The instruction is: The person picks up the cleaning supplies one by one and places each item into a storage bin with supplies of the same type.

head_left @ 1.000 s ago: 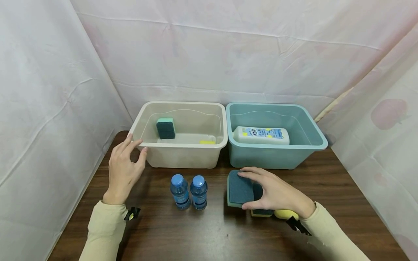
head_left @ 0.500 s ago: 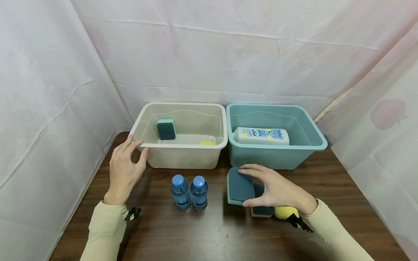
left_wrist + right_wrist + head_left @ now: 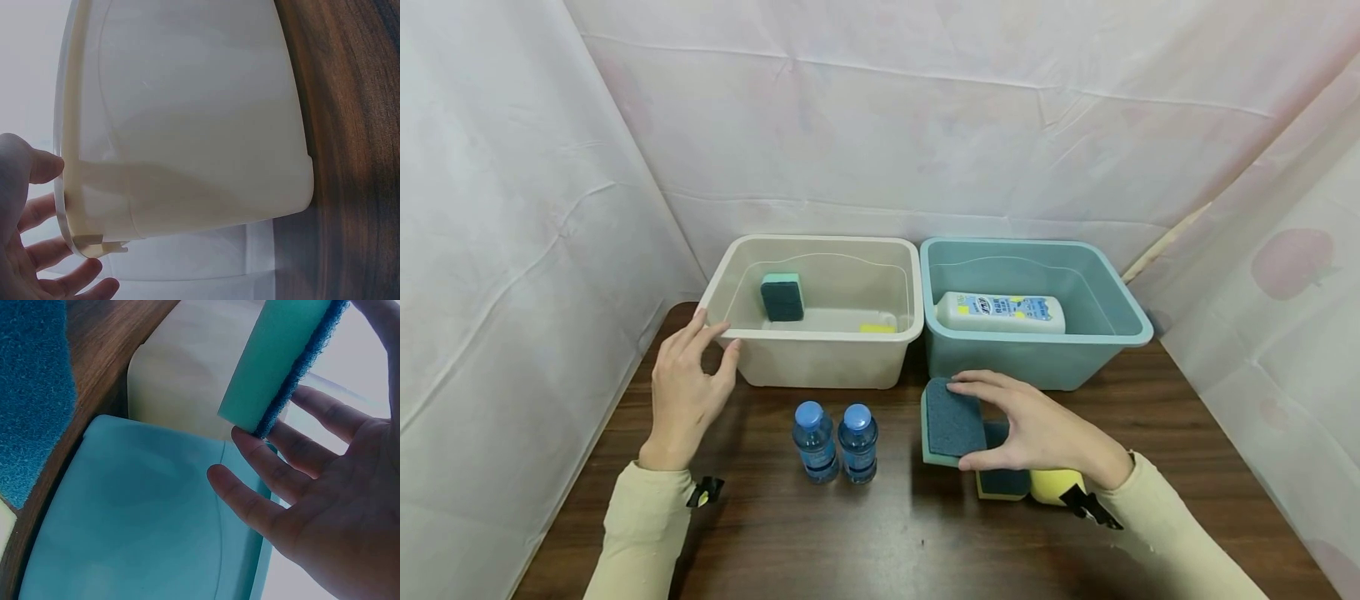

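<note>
My right hand (image 3: 1037,425) pinches a sponge (image 3: 953,421), green foam with a dark scouring face, between thumb and fingertips. In the right wrist view the sponge (image 3: 275,369) is seen edge-on, its dark side towards the palm. Just below and to the right, a second dark sponge with a yellow base (image 3: 1003,483) lies on the table, partly hidden by the hand. Thumb and fingertips of my left hand (image 3: 688,387) rest, spread, at the front left corner of the beige bin's rim (image 3: 820,335); the left wrist view shows them right at that rim (image 3: 72,94).
The blue-green bin (image 3: 1037,362) stands beside the beige one, with a white bottle (image 3: 1000,312) lying in it. A green sponge (image 3: 782,297) and something yellow (image 3: 877,328) are in the beige bin. Two small water bottles (image 3: 815,442) stand in front. A rounded yellow object (image 3: 1054,485) lies by my right wrist.
My right hand has risen slightly and moved a little away from me with the sponge, uncovering more of the second sponge and yellow object. The left hand has stayed at the rim.
</note>
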A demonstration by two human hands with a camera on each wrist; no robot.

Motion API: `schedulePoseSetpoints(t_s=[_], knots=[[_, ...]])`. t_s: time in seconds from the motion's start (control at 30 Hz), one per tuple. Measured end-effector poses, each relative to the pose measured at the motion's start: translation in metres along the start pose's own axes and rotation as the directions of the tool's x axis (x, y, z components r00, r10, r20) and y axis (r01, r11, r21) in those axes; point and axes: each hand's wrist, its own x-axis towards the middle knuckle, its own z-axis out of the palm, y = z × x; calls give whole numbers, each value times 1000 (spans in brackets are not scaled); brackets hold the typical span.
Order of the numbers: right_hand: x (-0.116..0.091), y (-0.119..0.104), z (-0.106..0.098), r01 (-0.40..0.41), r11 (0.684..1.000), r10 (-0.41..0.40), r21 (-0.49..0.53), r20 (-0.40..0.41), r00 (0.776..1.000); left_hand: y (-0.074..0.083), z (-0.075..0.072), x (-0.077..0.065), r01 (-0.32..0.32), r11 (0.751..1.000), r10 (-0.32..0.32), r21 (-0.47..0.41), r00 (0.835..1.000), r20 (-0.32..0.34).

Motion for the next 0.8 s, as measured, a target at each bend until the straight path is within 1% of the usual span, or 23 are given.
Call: schedulePoseSetpoints(t_s=[0.27, 0.53, 0.8], knots=[[3, -4, -5, 2, 1000, -2, -6, 5, 1000, 1, 0, 0, 0, 1000, 0, 3, 1000, 4], [11, -7, -11, 12, 1000, -11, -29, 20, 1000, 0, 0, 0, 2, 1000, -2, 1, 1000, 5], [16, -11, -19, 16, 1000, -16, -17, 13, 1000, 0, 0, 0, 1, 1000, -1, 3, 1000, 5]])
